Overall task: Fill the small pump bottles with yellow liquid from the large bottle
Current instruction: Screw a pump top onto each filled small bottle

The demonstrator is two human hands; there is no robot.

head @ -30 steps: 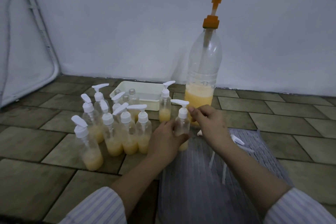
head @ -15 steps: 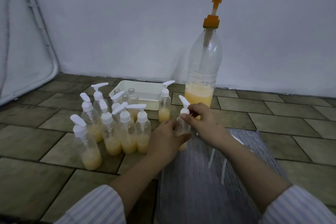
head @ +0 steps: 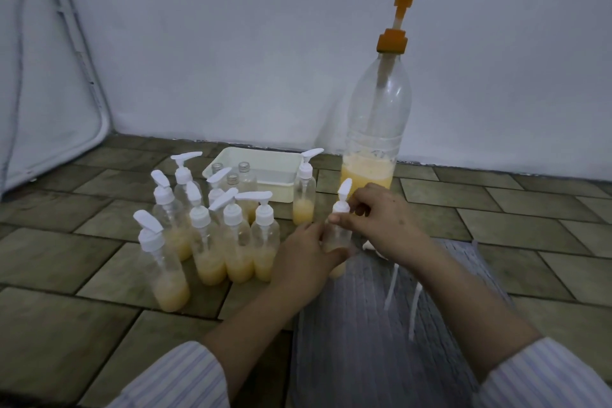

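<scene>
Head view: tiled floor [head: 496,228] meets plain white wall [head: 231,43].

The large bottle [head: 377,122] is clear plastic with an orange pump top and a band of yellow liquid at its base; the small pump bottles [head: 212,242] are clear too, capped in white, each holding pale yellow at the bottom; the tray [head: 281,192] behind them is cream-white; the floor [head: 496,209] is dull olive-brown tile laid in a staggered brick pattern with dark joints; the wall [head: 231,43] is flat pale grey-blue; the sleeves [head: 185,381] are white with thin lilac stripes; the cloth [head: 364,325] across the lap is grey, finely striped.
</scene>
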